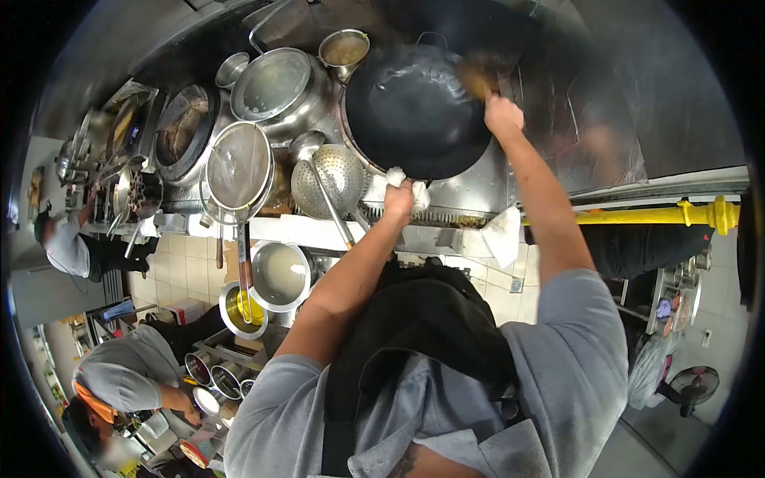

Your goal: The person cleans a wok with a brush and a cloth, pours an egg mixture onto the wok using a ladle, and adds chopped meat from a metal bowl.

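A large black wok [418, 119] sits on the stove, its dark inside shiny and wet-looking. At its near edge, my left hand [398, 199] is closed around a bunched white cloth [420, 193], pressed where the wok's handle seems to be; the handle itself is hidden. My right hand [504, 115] grips a brown brush [476, 78], smeared by motion, over the wok's right rim. Left of the wok are a perforated ladle [328, 179] and a solid steel ladle [307, 146]. A second white cloth [503, 237] hangs from the stove's front edge.
Left of the wok stand a lidded steel pot [275, 84], a mesh strainer [239, 165] and a small pot [344, 49]. A yellow pipe [661, 215] runs along the right. Below left is a pot of pale liquid [280, 275]. Two co-workers [131, 362] are at the left.
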`<move>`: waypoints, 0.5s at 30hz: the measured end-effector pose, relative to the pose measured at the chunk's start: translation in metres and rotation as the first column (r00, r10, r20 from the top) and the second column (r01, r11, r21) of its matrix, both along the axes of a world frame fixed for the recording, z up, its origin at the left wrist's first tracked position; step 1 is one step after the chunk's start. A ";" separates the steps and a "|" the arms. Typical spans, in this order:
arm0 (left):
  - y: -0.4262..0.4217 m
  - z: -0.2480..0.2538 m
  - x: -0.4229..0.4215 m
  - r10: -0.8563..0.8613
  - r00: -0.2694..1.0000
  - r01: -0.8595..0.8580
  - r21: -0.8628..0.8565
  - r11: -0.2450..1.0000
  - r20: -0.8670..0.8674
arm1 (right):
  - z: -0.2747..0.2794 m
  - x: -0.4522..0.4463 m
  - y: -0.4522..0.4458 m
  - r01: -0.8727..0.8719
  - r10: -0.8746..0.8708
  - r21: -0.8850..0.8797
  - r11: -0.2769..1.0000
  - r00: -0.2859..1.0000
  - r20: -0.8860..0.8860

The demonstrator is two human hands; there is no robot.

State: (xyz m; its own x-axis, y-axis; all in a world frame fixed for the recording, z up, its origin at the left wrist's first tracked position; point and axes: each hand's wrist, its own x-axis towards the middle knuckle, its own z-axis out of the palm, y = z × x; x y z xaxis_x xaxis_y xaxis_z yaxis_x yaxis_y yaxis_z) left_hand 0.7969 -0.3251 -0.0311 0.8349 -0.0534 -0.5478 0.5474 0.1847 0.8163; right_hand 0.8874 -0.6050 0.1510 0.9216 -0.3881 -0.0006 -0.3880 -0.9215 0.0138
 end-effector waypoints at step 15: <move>0.000 0.023 0.001 0.010 0.998 -0.016 -0.100 0.995 -0.059 | 0.003 -0.007 0.027 -0.464 0.558 0.316 0.828 0.742 -0.372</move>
State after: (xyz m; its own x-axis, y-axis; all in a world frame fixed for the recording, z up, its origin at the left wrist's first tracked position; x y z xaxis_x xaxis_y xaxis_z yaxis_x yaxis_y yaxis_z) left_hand 0.7978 -0.3249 -0.0077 0.8028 -0.0997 -0.5879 0.5903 0.2718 0.7600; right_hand 0.8808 -0.5775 0.1537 0.8637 0.1926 -0.4657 0.1459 -0.9801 -0.1348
